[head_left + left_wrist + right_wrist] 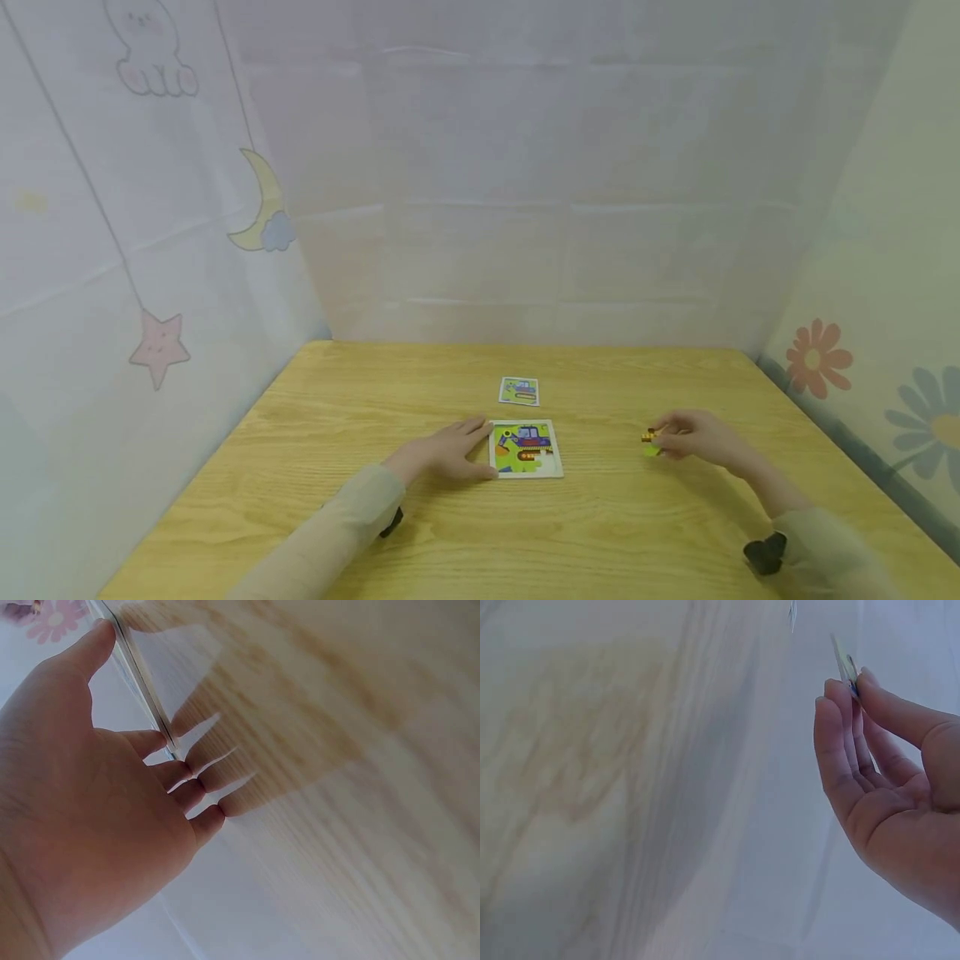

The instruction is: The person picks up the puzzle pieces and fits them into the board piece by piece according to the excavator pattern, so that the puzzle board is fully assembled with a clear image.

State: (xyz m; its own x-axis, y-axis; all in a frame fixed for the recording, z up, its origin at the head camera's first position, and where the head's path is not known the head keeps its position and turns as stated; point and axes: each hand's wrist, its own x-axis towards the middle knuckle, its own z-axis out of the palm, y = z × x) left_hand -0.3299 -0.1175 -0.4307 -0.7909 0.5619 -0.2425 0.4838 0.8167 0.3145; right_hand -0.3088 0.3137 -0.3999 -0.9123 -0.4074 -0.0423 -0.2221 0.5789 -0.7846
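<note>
A small square jigsaw puzzle with a white border lies on the table, its picture a blue excavator on green. A gap shows at the picture's lower right. My left hand rests at the puzzle's left side, thumb by the near corner and fingertips by the far one. In the left wrist view the thumb and index finger touch the thin board edge. Off to the right, my right hand pinches a puzzle piece above the table. The right wrist view shows that piece edge-on between thumb and fingertips.
Behind the puzzle lies a smaller picture card with a similar excavator. The wooden table meets a pale cloth wall at the back. Printed cloth walls stand on the left and right.
</note>
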